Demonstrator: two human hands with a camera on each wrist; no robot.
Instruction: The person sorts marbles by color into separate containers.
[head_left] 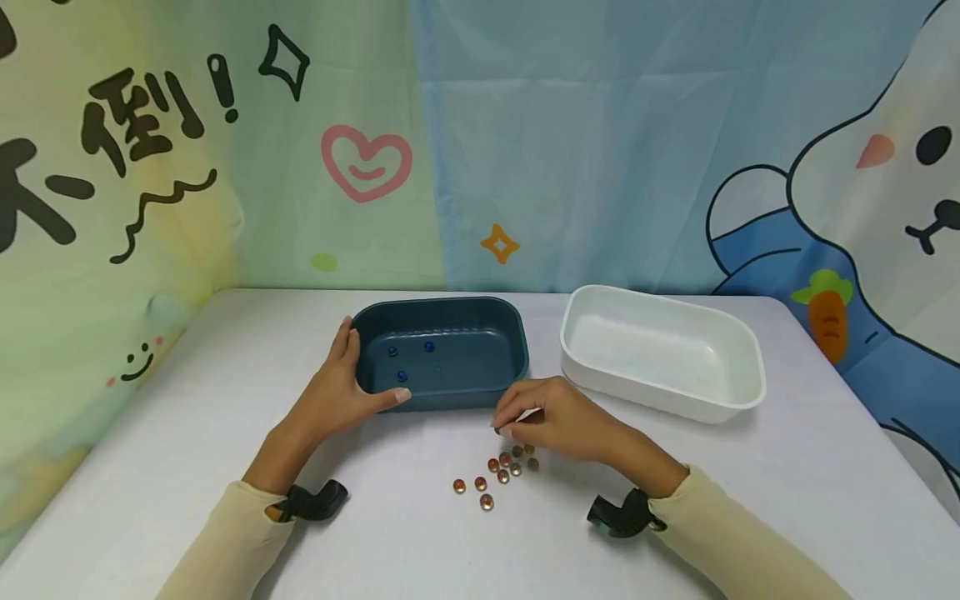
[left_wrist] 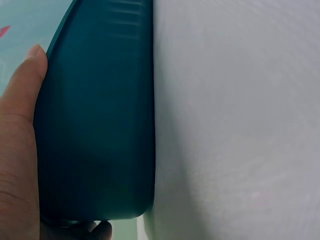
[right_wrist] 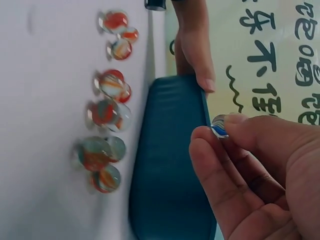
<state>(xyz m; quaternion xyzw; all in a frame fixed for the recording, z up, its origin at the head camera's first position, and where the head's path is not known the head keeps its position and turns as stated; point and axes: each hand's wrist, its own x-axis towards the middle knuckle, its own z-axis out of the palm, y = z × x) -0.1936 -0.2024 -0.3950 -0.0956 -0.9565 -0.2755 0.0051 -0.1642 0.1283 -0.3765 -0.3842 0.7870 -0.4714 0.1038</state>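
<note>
My right hand (head_left: 558, 421) pinches a clear glass marble with a blue and white swirl (right_wrist: 219, 128) between thumb and fingertips. It hovers by the front right corner of a dark teal plastic basin (head_left: 442, 400). My left hand (head_left: 337, 387) grips that basin at its left end, thumb along the front rim and fingers at the left side. Inside the basin lie three blue marbles (head_left: 429, 347), apart from one another. Several orange-swirled marbles (head_left: 487, 502) are scattered on the table in front of the basin, some touching in the right wrist view.
A white plastic basin (head_left: 663, 400) stands right of the teal one, slightly turned. Both are on a white-covered table (head_left: 405, 542). A printed cloth backdrop (head_left: 570, 150) hangs behind the table's far edge. Each wrist wears a black camera (head_left: 622, 514).
</note>
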